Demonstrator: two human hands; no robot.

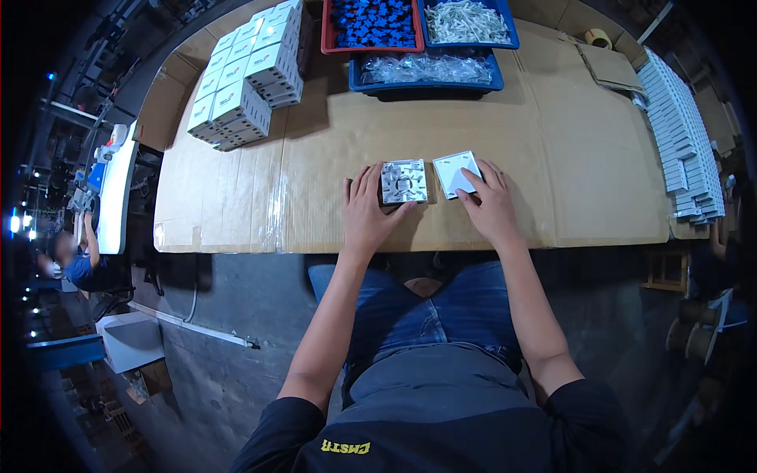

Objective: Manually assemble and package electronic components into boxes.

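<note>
Two pieces sit mid-frame: the left hand grips an open square housing between thumb and fingers; the right hand touches a white square cover plate just beside it, whether pinching I cannot tell. Positioning seems in hand; next likely calls for steadying the housing and squaring the plate.

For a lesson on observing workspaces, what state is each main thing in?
Moulded square: patterned side up
White plate: flat face up
Left hand: touching moulded square
Right hand: touching white plate
Red bin: filled, uncovered
Rear blue bin: filled, uncovered
Front blue bin: filled, uncovered
White boxes: stacked
White pieces: stacked
</note>
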